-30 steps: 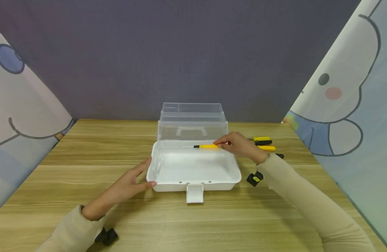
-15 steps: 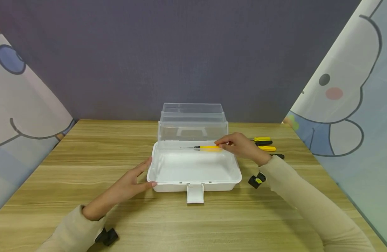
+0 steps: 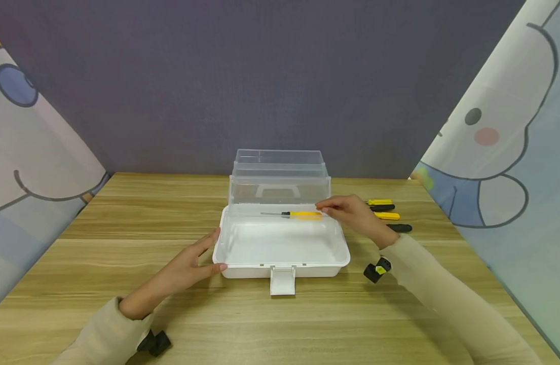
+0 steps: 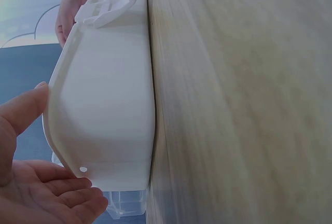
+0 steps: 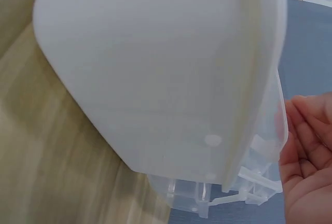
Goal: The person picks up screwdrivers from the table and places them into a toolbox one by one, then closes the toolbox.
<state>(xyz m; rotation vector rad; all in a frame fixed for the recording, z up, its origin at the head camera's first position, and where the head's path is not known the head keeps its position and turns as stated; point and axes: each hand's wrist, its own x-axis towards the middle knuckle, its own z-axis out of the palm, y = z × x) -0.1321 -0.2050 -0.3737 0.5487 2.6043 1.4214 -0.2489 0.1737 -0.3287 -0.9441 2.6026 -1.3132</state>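
A white plastic toolbox (image 3: pixel 249 271) stands with its see-through lid (image 3: pixel 280 170) raised at the back. Along the box's back part lies a screwdriver with a yellow handle (image 3: pixel 304 213), its thin shaft pointing left. My right hand (image 3: pixel 352 215) is over the box's right back part, fingertips just above the handle's end. In the right wrist view, the fingers (image 5: pixel 306 146) are loosely bent with nothing in them. My left hand (image 3: pixel 184 268) rests on the box's front left corner, thumb at the front rim and fingers spread along the left side.
To the right of the box, several tools lie on the wooden table (image 3: pixel 243 329), among them a yellow handle (image 3: pixel 387 216) and a black handle (image 3: pixel 400 228). The box's white latch (image 3: pixel 282 280) hangs down in front. A dark panel (image 3: pixel 280 76) stands behind.
My right hand has let go of the yellow screwdriver and drawn slightly right. The screwdriver has come down a little and now lies in place. My left hand has stayed still.
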